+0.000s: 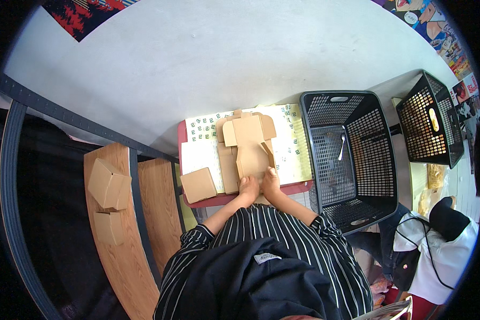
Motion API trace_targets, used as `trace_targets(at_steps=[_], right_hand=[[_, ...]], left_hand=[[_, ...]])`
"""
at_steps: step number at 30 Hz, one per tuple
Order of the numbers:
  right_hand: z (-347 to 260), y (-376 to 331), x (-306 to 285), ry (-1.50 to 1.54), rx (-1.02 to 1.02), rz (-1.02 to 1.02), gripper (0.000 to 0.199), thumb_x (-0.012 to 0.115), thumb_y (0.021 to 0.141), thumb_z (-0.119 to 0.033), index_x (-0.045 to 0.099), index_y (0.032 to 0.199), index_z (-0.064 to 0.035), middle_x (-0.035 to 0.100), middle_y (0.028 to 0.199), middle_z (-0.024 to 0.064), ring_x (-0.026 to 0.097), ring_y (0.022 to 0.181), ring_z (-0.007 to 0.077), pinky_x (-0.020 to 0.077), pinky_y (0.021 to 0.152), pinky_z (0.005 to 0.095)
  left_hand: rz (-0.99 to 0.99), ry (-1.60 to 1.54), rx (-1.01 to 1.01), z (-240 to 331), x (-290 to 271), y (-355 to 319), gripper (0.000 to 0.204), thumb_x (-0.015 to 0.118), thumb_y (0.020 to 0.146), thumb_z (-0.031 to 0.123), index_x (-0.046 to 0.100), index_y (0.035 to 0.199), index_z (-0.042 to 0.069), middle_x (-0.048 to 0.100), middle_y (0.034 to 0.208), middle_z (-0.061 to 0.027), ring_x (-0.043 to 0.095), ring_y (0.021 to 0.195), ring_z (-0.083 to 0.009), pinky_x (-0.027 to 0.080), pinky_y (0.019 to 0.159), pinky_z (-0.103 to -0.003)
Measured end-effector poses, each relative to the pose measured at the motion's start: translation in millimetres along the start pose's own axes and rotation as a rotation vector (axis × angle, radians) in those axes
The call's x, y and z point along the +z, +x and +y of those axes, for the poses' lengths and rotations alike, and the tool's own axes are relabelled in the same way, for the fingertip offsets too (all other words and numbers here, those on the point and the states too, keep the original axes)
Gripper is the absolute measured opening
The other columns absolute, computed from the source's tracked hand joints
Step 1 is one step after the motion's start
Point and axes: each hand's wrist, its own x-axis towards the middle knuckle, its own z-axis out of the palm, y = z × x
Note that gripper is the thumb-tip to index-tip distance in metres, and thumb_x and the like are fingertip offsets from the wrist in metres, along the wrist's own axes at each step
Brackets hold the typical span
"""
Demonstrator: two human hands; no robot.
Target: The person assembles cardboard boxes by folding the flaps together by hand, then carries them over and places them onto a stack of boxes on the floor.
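A partly folded brown cardboard box [252,158] lies in front of me, its long lid flap stretched out away from me. My left hand [249,189] grips its near left corner, fingers curled in. At the near right corner my right hand [271,182] holds it, thumb up beside the raised right side wall. Underneath lie more flat cardboard blanks [228,168]. A closed cardboard box [199,185] sits to the left of my left hand. All of these rest on a red-edged table [298,188] covered with printed paper.
Right of the table stands a black plastic crate [352,213] holding a metal fork or spoon [342,148]. Beyond it is a second, tilted crate [429,122]. Two folded boxes [109,184] are on the wooden shelf [117,266] at left. A person [437,250] is close at lower right.
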Motion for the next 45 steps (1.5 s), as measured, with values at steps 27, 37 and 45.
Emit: trace_targets(at_steps=[27,37,45], right_hand=[[12,-3,-10,0.175,0.020,-0.183,0.065,0.047,0.069,-0.046,0.045,0.114,0.0006,0.041,0.113,0.0081,0.029,0.108,0.0228,0.0176,0.092,0.0370],[53,-21,-15,0.729,0.125,0.314,0.059,0.068,0.052,-0.039,0.046,0.094,-0.0035,0.042,0.097,0.0099,0.041,0.092,0.0237,0.0331,0.074,0.0340],[36,-46,19,0.925,-0.167,0.750,0.012,0.049,0.066,-0.011,0.054,0.076,-0.0079,0.051,0.083,0.0042,0.049,0.078,0.0203,0.0378,0.069,0.0318]], left_hand=[[0.297,-0.047,0.028,-12,23,-2,0.016,0.045,0.075,0.015,0.050,0.087,0.006,0.047,0.089,-0.0115,0.044,0.088,-0.0253,0.032,0.078,-0.033],[0.302,-0.284,-0.003,-37,-53,-9,0.057,0.074,0.053,0.024,0.042,0.095,0.002,0.042,0.097,-0.0125,0.044,0.091,-0.0253,0.033,0.080,-0.034],[0.599,-0.363,0.397,-48,-9,-53,0.014,0.055,0.070,0.013,0.049,0.082,0.007,0.051,0.085,-0.0056,0.050,0.083,-0.0207,0.037,0.072,-0.033]])
